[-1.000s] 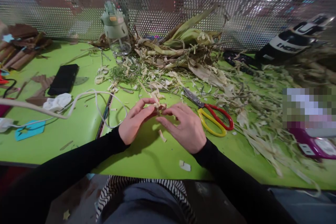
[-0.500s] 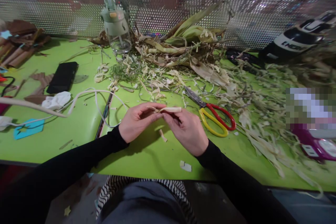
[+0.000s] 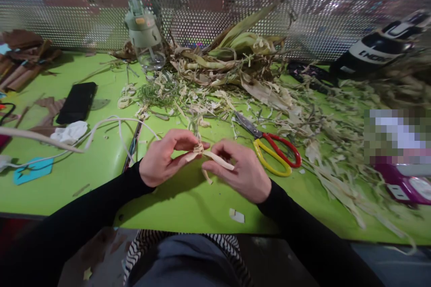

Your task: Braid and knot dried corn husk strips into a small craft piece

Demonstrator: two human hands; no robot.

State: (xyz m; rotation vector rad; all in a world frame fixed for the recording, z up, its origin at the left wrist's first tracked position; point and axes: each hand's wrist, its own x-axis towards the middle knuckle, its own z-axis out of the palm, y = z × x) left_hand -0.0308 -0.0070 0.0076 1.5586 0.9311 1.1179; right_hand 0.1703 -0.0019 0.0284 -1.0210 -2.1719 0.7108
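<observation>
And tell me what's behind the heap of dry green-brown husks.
A grey perforated metal screen rises behind the heap; its lower part is covered, so anything directly behind can't be seen.

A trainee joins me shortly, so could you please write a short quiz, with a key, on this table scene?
1. True or false: the left hand holds the knotted pale strips.
2. Which of these lies closest to the right hand? A: the black phone; B: the scissors; C: the black bottle with a white band.
3. Fill in the colour: the tabletop is ____.

Key: 1. True. 2. B. 3. Green.
</observation>
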